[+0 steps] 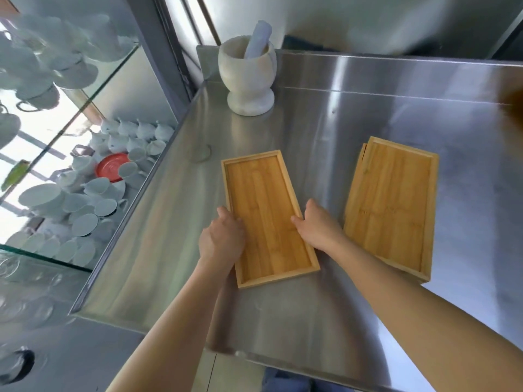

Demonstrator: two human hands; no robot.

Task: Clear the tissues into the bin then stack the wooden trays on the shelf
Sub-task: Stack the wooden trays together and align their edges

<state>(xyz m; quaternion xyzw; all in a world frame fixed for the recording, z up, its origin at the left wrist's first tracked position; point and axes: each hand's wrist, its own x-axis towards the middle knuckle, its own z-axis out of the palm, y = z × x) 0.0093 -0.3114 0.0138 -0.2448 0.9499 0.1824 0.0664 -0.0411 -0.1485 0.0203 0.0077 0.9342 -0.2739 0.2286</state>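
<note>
1. Near tray [268, 216]: wooden, shallow-rimmed, empty. Lies flat on the counter [353, 114]. Long axis runs away from the person, its far end tilted slightly to the left.
2. Left hand [222, 239]: fingers curled over the tray's left long rim, near the middle of its length; closed on the rim.
3. Right hand [318, 226]: set against the tray's right long rim opposite the left, thumb resting on the rim, fingers down the outer side. Both hands bracket the same tray across its short axis.
4. Second tray stack [392, 205]: same wood, to the right of the held tray and apart from it, long axis roughly parallel. An offset edge at its far left corner suggests more than one tray; the count cannot be told.
5. Governing relation: the stack lies to the right, nearer the right hand. Judged next move: lift the held tray level, carry it right, align the long axes.
6. Tissues and bin: none in view; that part appears done.
7. Mortar and pestle [247, 77]: pale stone, at the counter's far left corner, well clear.
8. Counter: brushed steel, reflective, otherwise bare.
9. Room: glass shelves [85, 103] at left carry white cups, teapots and a red saucer [111, 166].
</note>
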